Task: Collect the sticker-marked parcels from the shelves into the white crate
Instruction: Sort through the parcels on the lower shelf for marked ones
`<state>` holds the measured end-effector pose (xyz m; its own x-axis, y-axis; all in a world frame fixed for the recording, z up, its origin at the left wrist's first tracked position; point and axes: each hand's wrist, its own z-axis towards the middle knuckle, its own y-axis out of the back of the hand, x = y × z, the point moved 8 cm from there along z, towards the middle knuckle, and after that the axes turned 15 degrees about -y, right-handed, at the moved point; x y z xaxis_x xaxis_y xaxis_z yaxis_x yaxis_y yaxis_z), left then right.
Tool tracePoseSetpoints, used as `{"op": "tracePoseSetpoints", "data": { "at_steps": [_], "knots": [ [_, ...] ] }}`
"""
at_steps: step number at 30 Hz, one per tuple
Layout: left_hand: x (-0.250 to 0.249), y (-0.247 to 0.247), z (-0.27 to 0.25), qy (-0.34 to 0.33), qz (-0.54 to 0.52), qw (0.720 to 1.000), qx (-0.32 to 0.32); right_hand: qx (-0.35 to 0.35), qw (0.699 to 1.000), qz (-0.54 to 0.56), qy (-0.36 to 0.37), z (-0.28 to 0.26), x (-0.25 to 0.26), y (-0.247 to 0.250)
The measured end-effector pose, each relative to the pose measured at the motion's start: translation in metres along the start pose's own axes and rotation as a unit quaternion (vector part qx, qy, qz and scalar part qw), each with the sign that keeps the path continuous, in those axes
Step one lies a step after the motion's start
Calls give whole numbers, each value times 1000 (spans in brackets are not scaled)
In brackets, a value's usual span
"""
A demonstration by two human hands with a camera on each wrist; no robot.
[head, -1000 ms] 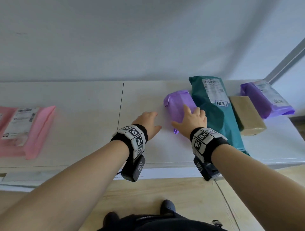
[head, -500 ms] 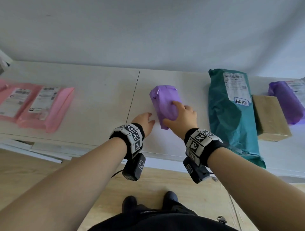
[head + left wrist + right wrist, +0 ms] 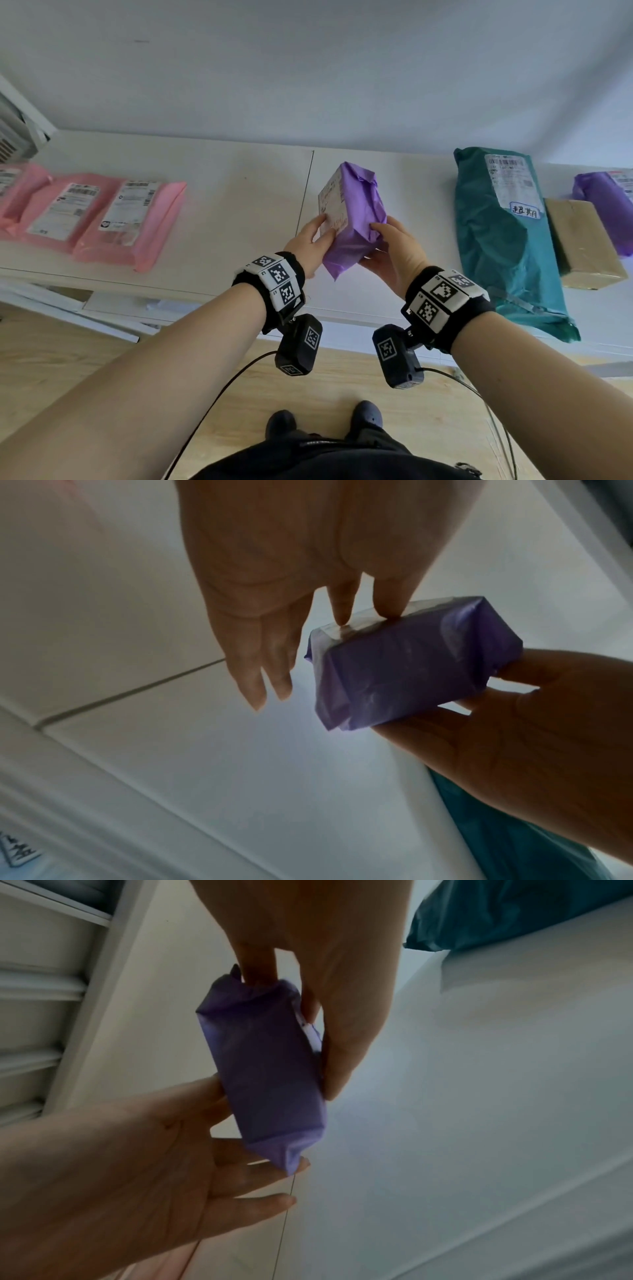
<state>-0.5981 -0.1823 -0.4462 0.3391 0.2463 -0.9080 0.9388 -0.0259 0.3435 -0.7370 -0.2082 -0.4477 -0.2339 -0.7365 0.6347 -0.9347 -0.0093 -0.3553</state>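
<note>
A small purple parcel [image 3: 356, 212] with a white label on its left face is up off the white shelf [image 3: 212, 192], tilted on edge between my hands. My right hand [image 3: 387, 250] grips its right side, thumb on top and fingers beneath; in the right wrist view the right hand [image 3: 308, 1020] wraps the purple parcel [image 3: 267, 1069]. My left hand [image 3: 313, 238] touches the label side with straight fingers; in the left wrist view two fingertips [image 3: 342, 615] of it rest on the parcel's [image 3: 411, 669] edge. A teal parcel [image 3: 496, 246] with a handwritten sticker [image 3: 524, 210] lies to the right.
Right of the teal parcel are a brown box [image 3: 582, 246] and another purple parcel [image 3: 606, 202]. Pink labelled parcels [image 3: 126, 222] lie at the shelf's left end. A lower shelf edge [image 3: 102, 308] and the wooden floor [image 3: 342, 383] are below my arms.
The purple parcel lay flat on the shelf under my right hand. It is now lifted and turned on edge, and my left hand has come up against its label side.
</note>
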Motion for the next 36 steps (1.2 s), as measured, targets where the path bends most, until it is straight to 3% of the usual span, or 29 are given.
{"op": "tracePoseSetpoints", "data": {
  "at_steps": [4, 9, 12, 16, 20, 23, 29, 36],
  "knots": [
    [-1, 15, -2, -28, -11, 999, -24, -12, 1000, 5, -13, 0, -8, -1],
    [-5, 32, -1, -90, 71, 992, -59, -114, 984, -128, 44, 1, -4, 1],
    [-8, 32, -4, -97, 91, 990, -48, -135, 978, -151, 41, 3, -5, -2],
    [-8, 32, -7, -108, 108, 988, -38, -128, 969, -210, 27, 4, -12, -6],
    [-6, 32, -7, -117, 150, 982, -6, -153, 920, -355, 59, 6, -15, -9],
    [1, 31, -7, -116, 183, 976, 16, -151, 904, -396, 57, 9, -20, -11],
    [14, 49, -11, -96, 210, 973, 3, -138, 895, -419, 59, 13, -27, -28],
    [31, 105, -28, -65, 207, 975, -39, -102, 882, -455, 72, 20, -42, -89]
  ]
}}
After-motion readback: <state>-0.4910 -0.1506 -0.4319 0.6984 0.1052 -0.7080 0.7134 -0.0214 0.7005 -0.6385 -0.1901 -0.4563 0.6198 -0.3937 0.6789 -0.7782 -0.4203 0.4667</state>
